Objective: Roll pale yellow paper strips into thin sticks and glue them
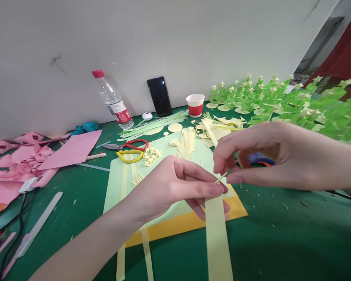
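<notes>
My left hand (181, 183) is closed on the top end of a wide pale-yellow paper strip (218, 238), which hangs down past the bottom of the view. A thin pale stick-like piece (221, 178) slants up from the left fingertips. Its upper end sits between the thumb and fingers of my right hand (269, 156), which is closed in a pinch. Beneath the hands lie a light-green sheet (117, 179) and an orange-yellow sheet (175, 224). Narrow yellow strips (145, 249) stretch off the near edge. Small folded paper stars (152, 156) are piled on the green sheet.
Scissors (128, 145) with red and yellow handles lie left of centre. Behind stand a bottle (117, 105), a phone (159, 96) and a paper cup (195, 105). Many green paper plants (269, 95) fill the back right; pink paper (73, 150) covers the left.
</notes>
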`<state>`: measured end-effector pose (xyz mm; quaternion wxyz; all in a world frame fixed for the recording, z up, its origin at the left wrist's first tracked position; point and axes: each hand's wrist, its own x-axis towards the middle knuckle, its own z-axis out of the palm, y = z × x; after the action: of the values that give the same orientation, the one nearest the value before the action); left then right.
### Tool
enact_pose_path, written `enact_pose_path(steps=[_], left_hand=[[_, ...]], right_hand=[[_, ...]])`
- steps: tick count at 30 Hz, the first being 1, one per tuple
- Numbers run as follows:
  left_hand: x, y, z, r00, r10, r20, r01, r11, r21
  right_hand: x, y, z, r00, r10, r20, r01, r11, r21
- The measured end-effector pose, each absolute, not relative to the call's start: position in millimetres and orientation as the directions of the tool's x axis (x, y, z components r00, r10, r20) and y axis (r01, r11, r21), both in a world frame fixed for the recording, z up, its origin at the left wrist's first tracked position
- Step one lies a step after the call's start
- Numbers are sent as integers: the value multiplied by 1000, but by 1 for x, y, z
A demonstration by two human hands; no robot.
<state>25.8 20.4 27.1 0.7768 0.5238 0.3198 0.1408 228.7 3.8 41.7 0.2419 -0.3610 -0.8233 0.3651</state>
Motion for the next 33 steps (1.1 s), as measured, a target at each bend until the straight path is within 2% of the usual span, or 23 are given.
enact_pose_path(steps=[7, 12, 19, 26, 33], left_hand=[[30, 18, 26, 711, 608, -352, 138, 370, 919], [29, 16, 30, 721, 577, -384, 146, 415, 898], [29, 16, 30, 762, 524, -380, 99, 487, 868], [30, 15, 28, 698, 568, -436, 170, 461, 871], [30, 15, 25, 711, 572, -408, 148, 446, 883]], right_hand=[[227, 2, 42, -621, 761, 186, 372, 495, -785], [228, 0, 39, -566, 805, 178, 382, 447, -809], [233, 5, 38, -573, 796, 194, 338, 446, -829], [233, 5, 42, -638, 757, 138, 383, 468, -796], [230, 4, 44, -639, 764, 90, 401, 431, -808]])
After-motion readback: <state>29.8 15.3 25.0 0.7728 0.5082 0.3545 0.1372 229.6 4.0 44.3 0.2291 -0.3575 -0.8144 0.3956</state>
